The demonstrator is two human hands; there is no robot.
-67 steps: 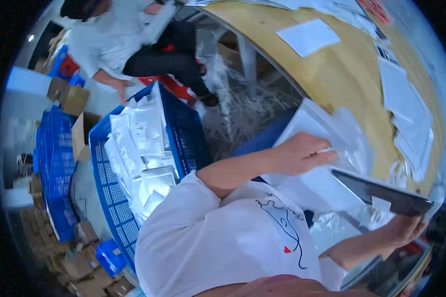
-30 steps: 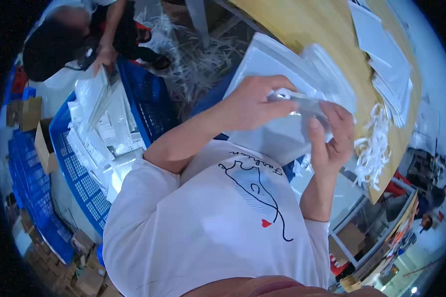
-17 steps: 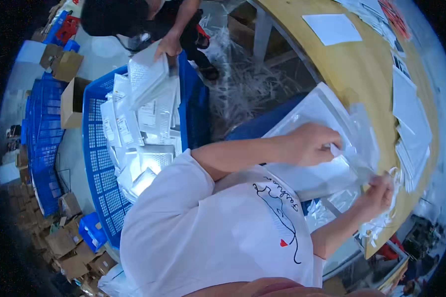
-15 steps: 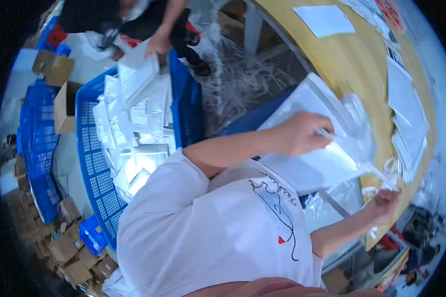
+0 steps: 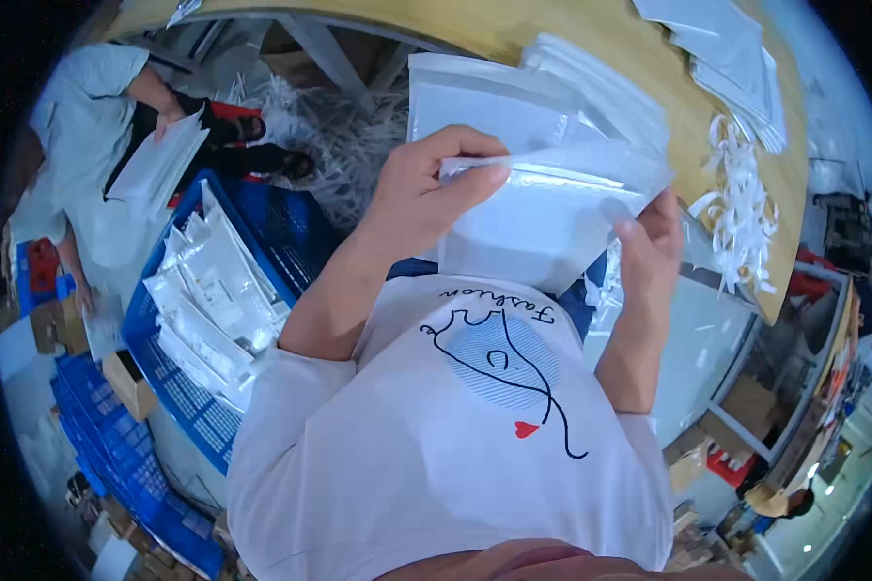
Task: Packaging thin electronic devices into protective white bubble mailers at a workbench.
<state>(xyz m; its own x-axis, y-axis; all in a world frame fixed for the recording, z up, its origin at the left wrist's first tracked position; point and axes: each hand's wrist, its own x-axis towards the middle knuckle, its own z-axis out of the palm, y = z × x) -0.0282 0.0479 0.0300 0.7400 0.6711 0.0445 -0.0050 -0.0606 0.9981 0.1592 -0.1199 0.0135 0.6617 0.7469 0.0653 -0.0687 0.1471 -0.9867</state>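
A white padded envelope (image 5: 528, 232) lies in front of my chest with its flap side toward the table. My left hand (image 5: 431, 184) is closed on the left end of its upper edge, thumb on top and fingers beneath. At the opposite end, my right hand (image 5: 654, 237) pinches the right corner of the translucent flap (image 5: 591, 163). More white padded envelopes (image 5: 591, 92) are fanned out just beyond, on the table edge. Curled white peel-off strips (image 5: 736, 218) hang in a heap to the right of my right hand.
Another stack of white envelopes (image 5: 736, 73) lies on the wooden table (image 5: 794, 184) at the far right. On the left stands a blue basket (image 5: 189, 412) of filled envelopes (image 5: 208, 300). A co-worker (image 5: 102, 155) beside it holds a white stack. Shredded strips (image 5: 334, 145) litter the floor.
My right hand has come from the strip heap to the envelope's flap, and my left hand now grips its edge. My view has turned. The co-worker's stack has been lifted away from the basket.
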